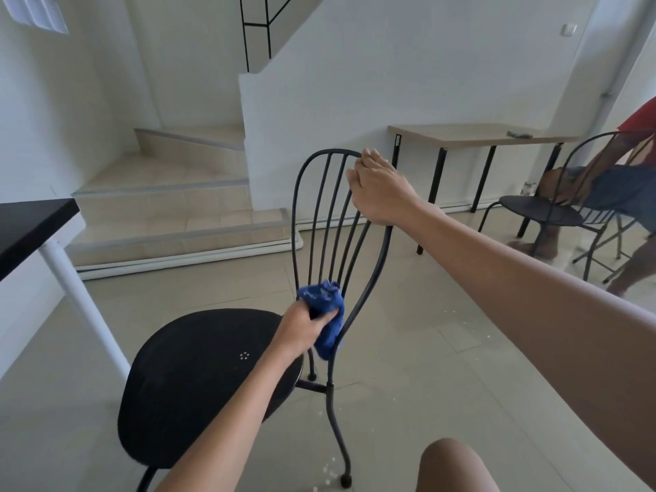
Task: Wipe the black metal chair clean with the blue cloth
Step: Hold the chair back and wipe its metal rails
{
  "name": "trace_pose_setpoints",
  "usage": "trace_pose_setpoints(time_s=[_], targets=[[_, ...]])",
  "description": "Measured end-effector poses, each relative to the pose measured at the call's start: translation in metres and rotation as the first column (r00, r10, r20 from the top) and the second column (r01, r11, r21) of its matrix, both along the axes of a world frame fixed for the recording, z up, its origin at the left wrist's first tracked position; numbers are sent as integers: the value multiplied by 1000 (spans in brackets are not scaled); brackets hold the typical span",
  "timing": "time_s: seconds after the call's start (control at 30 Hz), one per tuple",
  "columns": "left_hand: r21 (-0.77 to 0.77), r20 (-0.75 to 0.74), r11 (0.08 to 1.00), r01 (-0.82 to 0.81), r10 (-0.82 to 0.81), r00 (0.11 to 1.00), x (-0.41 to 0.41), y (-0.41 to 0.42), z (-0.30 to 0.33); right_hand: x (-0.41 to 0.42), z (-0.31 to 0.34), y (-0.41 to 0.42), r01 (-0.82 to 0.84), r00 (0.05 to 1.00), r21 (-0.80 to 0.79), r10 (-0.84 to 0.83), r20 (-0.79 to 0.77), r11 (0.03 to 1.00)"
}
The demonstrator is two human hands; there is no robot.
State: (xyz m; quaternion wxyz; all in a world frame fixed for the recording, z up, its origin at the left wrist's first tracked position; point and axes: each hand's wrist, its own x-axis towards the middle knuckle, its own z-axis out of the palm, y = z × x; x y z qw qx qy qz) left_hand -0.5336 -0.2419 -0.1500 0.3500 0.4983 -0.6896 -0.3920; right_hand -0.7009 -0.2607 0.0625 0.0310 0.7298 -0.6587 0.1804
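While bunched in left hand (301,326), nubby blue cloth (328,314) against thin chair (213,378) rods

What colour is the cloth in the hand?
Blue. The cloth shows best in the head view, held by the left hand against the chair.

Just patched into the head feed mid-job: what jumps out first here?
The black metal chair fills the centre, its backrest top gripped by the right hand. At the base of the backrest bars, the left hand holds the bunched blue cloth against the metal. At far right, another person sits by a wooden table.
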Motion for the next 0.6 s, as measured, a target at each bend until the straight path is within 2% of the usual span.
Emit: trace_pose_setpoints(time_s=[0.17, 0.37, 0.43, 0.5, 0.6], targets=[[-120, -125, 989, 91, -106, 986, 11, 18, 73, 0, -1, 1, -10, 1000, -18, 10, -3, 1000], [-149, -229, 977, 152, -184, 956, 16, 54, 119, -6, -11, -18, 11, 999, -26, -12, -49, 1000], [-134, -159, 969, 207, -227, 961, 5, 62, 125, -6, -11, -21, 18, 999, -12, -19, -51, 1000], [-113, -18, 965, 237, -241, 970, -11, 66, 121, -6, -8, -17, 14, 998, -8, -14, -55, 1000], [-194, 55, 968, 162, -154, 987, -30, 68, 102, -4, -5, -9, 5, 998, -13, -6, -55, 1000]])
